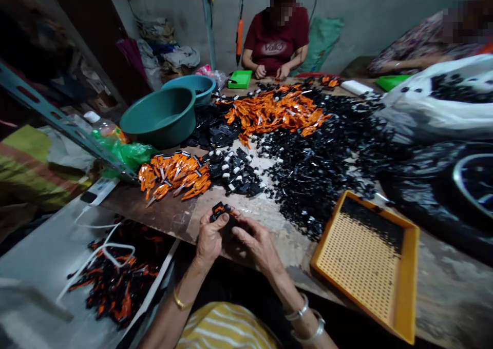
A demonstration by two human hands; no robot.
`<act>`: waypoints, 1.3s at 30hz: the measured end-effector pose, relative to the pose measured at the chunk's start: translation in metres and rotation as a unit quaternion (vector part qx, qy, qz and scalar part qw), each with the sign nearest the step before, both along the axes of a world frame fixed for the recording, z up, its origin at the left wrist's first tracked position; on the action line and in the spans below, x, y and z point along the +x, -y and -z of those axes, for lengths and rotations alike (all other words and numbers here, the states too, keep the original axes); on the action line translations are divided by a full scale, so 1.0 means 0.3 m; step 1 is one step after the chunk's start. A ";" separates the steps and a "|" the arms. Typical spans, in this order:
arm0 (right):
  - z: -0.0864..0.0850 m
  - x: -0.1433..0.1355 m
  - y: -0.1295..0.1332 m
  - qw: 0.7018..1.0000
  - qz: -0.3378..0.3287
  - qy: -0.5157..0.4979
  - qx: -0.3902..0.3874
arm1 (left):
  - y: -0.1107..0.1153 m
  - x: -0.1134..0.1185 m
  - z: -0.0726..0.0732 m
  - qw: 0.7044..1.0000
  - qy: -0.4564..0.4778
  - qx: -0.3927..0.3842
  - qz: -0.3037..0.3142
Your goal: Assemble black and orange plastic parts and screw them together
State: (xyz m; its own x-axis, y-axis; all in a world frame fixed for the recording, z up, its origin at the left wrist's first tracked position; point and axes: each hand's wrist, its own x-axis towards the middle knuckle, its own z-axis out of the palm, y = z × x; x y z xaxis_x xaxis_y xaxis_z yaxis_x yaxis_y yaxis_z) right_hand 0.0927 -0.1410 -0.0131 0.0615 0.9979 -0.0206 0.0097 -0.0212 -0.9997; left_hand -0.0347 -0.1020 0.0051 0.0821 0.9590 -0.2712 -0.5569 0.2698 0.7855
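Observation:
Close to the table's front edge, my left hand (210, 236) is closed around a small black and orange plastic part (220, 211), thumb pressed on top. My right hand (256, 241) meets it from the other side, its fingers curled against the same part; the fingertips are partly hidden. Just beyond the hands lie a pile of orange pieces with black ends (181, 172) and a heap of black pieces with white bits (234, 172). A large heap of loose black pieces (308, 185) spreads to the right, with a pile of orange pieces (275, 110) behind it.
A yellow perforated tray (319, 262) with small black bits stands at right, beside a black bag (419, 185). Green (157, 120) and blue basins (210, 84) stand at left. Black-orange pieces (119, 287) lie low at left near a white cable (96, 246). Two people sit across the table.

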 end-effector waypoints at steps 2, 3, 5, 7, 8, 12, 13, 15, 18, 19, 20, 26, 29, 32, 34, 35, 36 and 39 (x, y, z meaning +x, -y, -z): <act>-0.031 -0.009 0.020 0.999 -0.015 -0.047 0.014 | 0.028 0.002 -0.027 1.000 -0.019 0.001 0.014; -0.049 -0.012 0.034 0.998 -0.014 -0.061 0.026 | 0.041 -0.003 -0.039 0.999 -0.032 0.006 0.019; -0.082 -0.018 0.066 0.996 0.000 -0.079 0.042 | 0.056 -0.017 -0.054 0.997 -0.053 0.029 0.042; -0.103 -0.022 0.093 0.993 0.020 -0.102 0.048 | 0.058 -0.019 -0.056 0.993 -0.044 0.052 0.100; -0.108 -0.023 0.103 0.991 0.034 -0.118 0.047 | 0.056 -0.011 -0.053 0.988 -0.034 0.057 0.137; -0.107 -0.001 0.127 0.981 0.100 -0.158 0.048 | 0.048 0.090 -0.041 0.970 -0.026 0.067 0.231; -0.105 0.016 0.134 0.982 0.109 -0.144 0.049 | 0.048 0.126 -0.040 0.969 -0.031 0.072 0.235; -0.109 0.073 0.163 0.989 0.125 -0.068 0.049 | 0.046 0.193 -0.043 0.967 -0.029 0.075 0.243; -0.151 0.244 0.258 0.949 0.271 0.139 0.082 | 0.025 0.256 -0.038 0.963 0.016 0.040 0.266; -0.180 0.324 0.303 0.901 0.364 0.211 0.105 | 0.013 0.266 -0.029 0.961 0.032 0.020 0.275; -0.217 0.415 0.352 0.835 0.468 0.265 0.117 | 0.002 0.271 -0.017 0.957 0.044 -0.001 0.286; -0.442 0.969 0.535 0.625 0.718 0.245 0.182 | 0.027 0.280 0.064 0.921 0.116 -0.133 0.348; -0.444 1.073 0.493 0.700 0.668 0.174 0.183 | 0.070 0.307 0.076 0.901 0.145 -0.160 0.377; -0.394 0.993 0.432 0.751 0.619 0.109 0.200 | 0.088 0.335 0.084 0.901 0.144 -0.162 0.377; -0.356 0.874 0.410 0.792 0.575 0.065 0.194 | 0.091 0.343 0.089 0.902 0.139 -0.166 0.374; -0.338 0.809 0.403 0.821 0.539 0.024 0.187 | 0.093 0.345 0.091 0.902 0.136 -0.167 0.374; -0.320 0.745 0.398 0.841 0.508 -0.006 0.186 | 0.094 0.345 0.092 0.903 0.133 -0.166 0.374; -0.265 0.591 0.384 0.863 0.462 -0.051 0.198 | 0.098 0.344 0.091 0.902 0.125 -0.167 0.377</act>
State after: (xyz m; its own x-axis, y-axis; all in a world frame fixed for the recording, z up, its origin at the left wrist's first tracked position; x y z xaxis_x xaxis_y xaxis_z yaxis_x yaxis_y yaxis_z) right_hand 0.2701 -0.2561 0.0665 0.8528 0.4540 0.2581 0.0830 0.3701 -0.9253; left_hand 0.0683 -0.1315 -0.0222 0.7755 0.4731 -0.4181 -0.2645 0.8448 0.4652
